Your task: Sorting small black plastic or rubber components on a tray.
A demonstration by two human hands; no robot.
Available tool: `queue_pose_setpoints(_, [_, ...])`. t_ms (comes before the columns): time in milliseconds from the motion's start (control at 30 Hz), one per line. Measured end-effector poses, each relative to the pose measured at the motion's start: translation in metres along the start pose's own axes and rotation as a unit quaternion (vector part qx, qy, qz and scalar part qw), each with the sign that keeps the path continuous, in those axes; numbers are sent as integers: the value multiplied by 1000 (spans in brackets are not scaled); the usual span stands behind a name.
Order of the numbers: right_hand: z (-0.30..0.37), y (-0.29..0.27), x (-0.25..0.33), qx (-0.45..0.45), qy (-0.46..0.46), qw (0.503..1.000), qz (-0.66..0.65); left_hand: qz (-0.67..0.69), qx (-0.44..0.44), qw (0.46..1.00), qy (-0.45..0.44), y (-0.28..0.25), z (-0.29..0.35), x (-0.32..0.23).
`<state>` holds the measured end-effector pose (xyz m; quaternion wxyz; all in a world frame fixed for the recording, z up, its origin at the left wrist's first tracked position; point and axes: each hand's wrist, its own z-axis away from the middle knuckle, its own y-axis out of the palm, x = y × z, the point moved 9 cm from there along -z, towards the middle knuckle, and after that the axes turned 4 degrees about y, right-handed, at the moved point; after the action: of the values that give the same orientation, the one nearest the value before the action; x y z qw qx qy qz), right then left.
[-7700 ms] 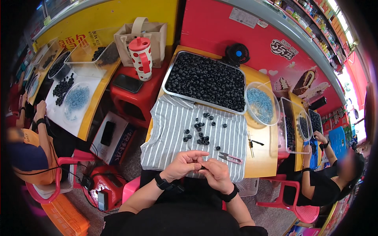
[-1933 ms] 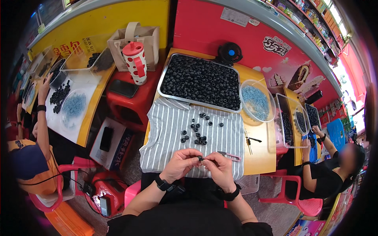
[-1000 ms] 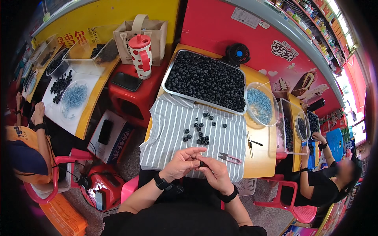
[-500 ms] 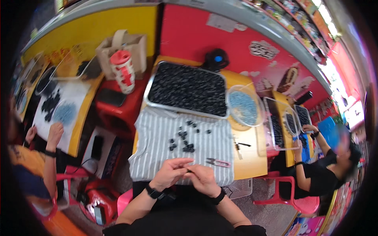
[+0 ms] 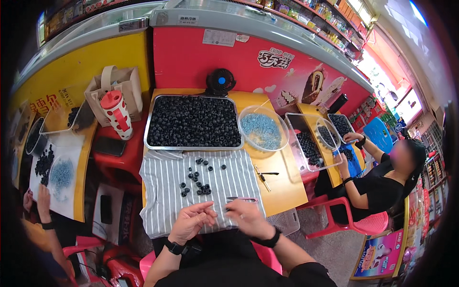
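Observation:
My left hand (image 5: 193, 222) hovers over the near part of the striped cloth (image 5: 162, 201), its fingers loosely stretched and apart, nothing visible in them. To its right, my right hand (image 5: 246, 219) is smeared by motion beside the pink-handled thread snips (image 5: 243, 199). A dark spot shows at its fingertips, but I cannot make out whether they hold anything. Several loose black beads (image 5: 204, 189) lie on the cloth beyond my hands. Behind the cloth, a metal tray (image 5: 191, 148) is filled with black beads, some showing round holes.
Right of the tray stands a round clear tub (image 5: 285, 138) of small pale blue pieces. A slim tool (image 5: 262, 178) lies on the yellow table (image 5: 287, 191). A black fan (image 5: 221, 82) stands behind. People work at tables on both sides; a patterned tumbler (image 5: 116, 115) stands at left.
My hands, together over a small dark thing before, have come apart. The right hand has moved next to the snips. The whole view has shifted, with the table now further left.

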<state>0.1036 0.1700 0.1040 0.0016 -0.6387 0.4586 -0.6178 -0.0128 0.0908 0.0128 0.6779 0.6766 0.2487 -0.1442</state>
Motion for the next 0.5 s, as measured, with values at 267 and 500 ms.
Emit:
queue_pose_setpoints(267, [-10, -277, -95, -345, 178, 908, 158, 15, -10, 1000, 10, -5, 4, 1])
queue_pose_setpoints(500, [-36, -109, -90, -75, 223, 970, -53, 24, -14, 1000, 5, -12, 6, 2])
